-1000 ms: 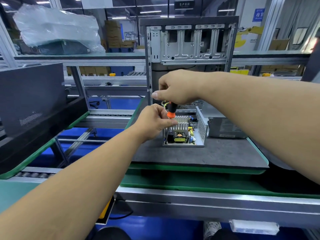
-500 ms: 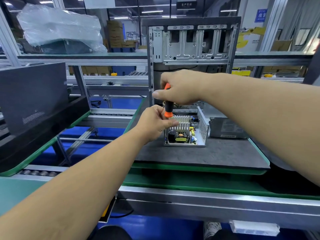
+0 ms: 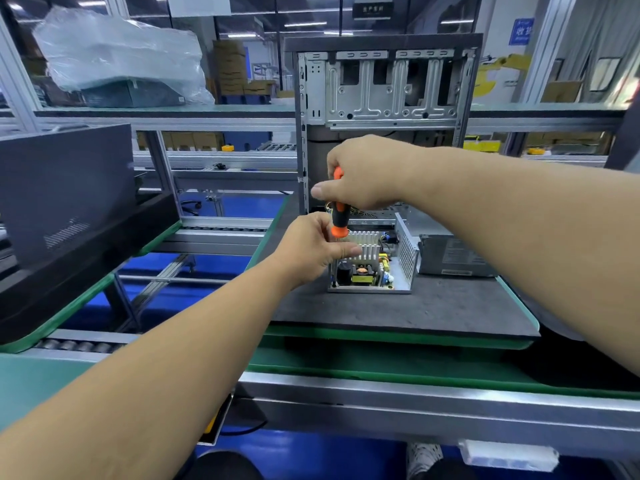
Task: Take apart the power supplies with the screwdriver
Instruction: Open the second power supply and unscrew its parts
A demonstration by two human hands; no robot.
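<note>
Since the earlier frame, more of the orange handle top had come to show above the right hand (image 3: 367, 173); both hands stayed at frame centre. That hand's fingers were curled round the screwdriver (image 3: 337, 216), which stood upright, its tip hidden. The left hand (image 3: 311, 249) sat just below it, fingers curled at the shaft, thumb stretched right over the finned heatsink; whether it pinched the shaft could not be told.

An opened power supply (image 3: 375, 263) lay at mid-frame on the dark mat (image 3: 398, 311), board exposed, its perforated wall on the right. Just beside that wall lay a closed second power supply (image 3: 453, 254), its label too small to read. Bare mat ran toward the near edge, where a green border (image 3: 381, 336) met the tabletop rail (image 3: 415, 400). Behind the hands an empty computer case (image 3: 384, 88) stood upright.

At upper left lay a plastic-wrapped bundle (image 3: 114, 57); at upper right hung a blue sign (image 3: 521, 31) with white, illegible characters.
</note>
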